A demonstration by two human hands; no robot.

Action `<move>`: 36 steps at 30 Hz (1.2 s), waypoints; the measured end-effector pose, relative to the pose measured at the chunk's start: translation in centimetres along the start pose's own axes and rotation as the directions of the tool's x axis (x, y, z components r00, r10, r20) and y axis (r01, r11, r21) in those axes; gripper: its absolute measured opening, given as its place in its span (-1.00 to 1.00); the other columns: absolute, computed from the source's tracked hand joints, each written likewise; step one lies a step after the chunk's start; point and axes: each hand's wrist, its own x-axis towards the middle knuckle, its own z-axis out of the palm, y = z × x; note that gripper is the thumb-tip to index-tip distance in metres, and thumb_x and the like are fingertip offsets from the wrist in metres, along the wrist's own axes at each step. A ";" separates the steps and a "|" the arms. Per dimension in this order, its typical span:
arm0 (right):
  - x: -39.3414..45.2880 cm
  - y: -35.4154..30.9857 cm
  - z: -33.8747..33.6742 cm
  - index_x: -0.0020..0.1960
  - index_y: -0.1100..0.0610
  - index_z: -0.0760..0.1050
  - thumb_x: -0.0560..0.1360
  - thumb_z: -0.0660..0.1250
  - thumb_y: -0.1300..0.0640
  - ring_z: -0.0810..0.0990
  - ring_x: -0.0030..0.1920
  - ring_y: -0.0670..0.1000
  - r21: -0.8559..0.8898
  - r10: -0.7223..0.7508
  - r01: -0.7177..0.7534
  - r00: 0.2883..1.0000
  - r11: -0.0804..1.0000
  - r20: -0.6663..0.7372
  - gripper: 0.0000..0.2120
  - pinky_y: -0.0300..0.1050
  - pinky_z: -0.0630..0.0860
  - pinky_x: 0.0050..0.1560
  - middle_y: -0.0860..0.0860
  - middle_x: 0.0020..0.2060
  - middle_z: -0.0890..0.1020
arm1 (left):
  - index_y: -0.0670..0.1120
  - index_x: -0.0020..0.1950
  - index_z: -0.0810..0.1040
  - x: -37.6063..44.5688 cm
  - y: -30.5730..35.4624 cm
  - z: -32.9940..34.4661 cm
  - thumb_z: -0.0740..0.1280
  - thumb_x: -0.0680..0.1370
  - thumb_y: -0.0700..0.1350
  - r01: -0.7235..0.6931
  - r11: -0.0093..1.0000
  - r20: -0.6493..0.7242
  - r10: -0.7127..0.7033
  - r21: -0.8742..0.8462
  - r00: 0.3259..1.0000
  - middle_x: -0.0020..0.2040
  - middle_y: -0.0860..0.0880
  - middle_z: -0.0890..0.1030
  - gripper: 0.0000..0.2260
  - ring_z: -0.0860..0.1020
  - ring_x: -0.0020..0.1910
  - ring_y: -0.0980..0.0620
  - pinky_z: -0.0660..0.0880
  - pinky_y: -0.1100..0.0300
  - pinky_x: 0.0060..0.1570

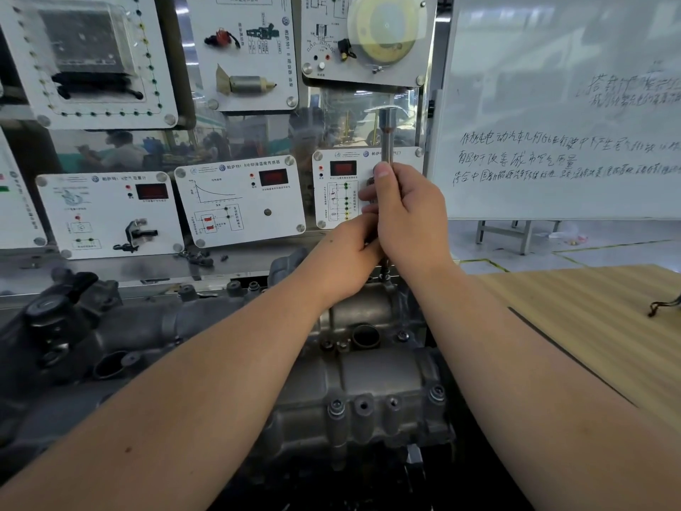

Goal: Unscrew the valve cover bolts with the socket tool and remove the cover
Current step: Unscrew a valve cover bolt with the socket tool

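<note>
Both hands (383,234) around upright socket tool (387,142)

Both forearms were bare to the frame edge; no sleeves, gloves, watch or rings were visible. The left hand (344,260) and right hand (409,212) had short, trimmed nails.

Bright, even light; glare on the whiteboard (560,105) right of the hands, wide-angle bending and softness at edges.
</note>
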 end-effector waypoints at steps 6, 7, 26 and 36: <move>-0.1 0.2 -0.1 0.03 -0.05 0.47 0.65 0.25 -0.04 0.69 -0.19 -0.14 0.019 -0.009 0.010 0.999 1.000 -0.038 -0.92 -0.04 0.62 -0.06 -0.13 -0.24 0.70 | 0.01 0.12 0.54 0.1 -0.2 0.1 0.26 0.65 -0.18 0.007 1.000 -0.012 -0.007 0.005 1.000 -0.10 0.07 0.65 -0.87 0.62 -0.08 0.06 0.52 0.18 -0.09; -0.1 0.1 0.0 0.01 -0.05 0.48 0.65 0.22 -0.03 0.68 -0.20 -0.14 0.002 -0.017 0.017 0.999 1.000 -0.039 -0.89 -0.08 0.61 -0.08 -0.14 -0.23 0.69 | 0.00 0.10 0.54 0.1 -0.2 0.2 0.26 0.65 -0.18 0.011 1.000 -0.013 -0.011 0.002 1.000 -0.09 0.04 0.66 -0.88 0.62 -0.07 0.01 0.55 0.11 -0.06; -0.4 -0.1 0.2 0.02 0.01 0.37 0.69 0.17 -0.01 0.64 -0.24 -0.05 -0.142 -0.098 0.084 0.991 0.986 -0.095 -0.88 -0.13 0.51 -0.24 -0.08 -0.21 0.67 | 0.06 0.15 0.51 -0.1 -0.1 0.3 0.23 0.66 -0.22 0.020 1.000 -0.015 -0.020 -0.019 1.000 0.00 -0.02 0.68 -0.80 0.64 0.00 0.01 0.56 0.16 0.01; -0.3 0.3 0.5 0.02 0.06 0.44 0.71 0.12 0.02 0.62 -0.21 -0.11 -0.202 -0.102 0.094 0.994 0.975 -0.033 -0.82 -0.23 0.47 -0.19 -0.16 -0.21 0.63 | 0.19 0.02 0.45 0.2 -0.8 0.2 0.23 0.64 -0.23 -0.004 0.999 -0.009 0.004 -0.036 1.000 -0.18 0.15 0.58 -0.73 0.53 -0.31 0.38 0.35 0.49 -0.39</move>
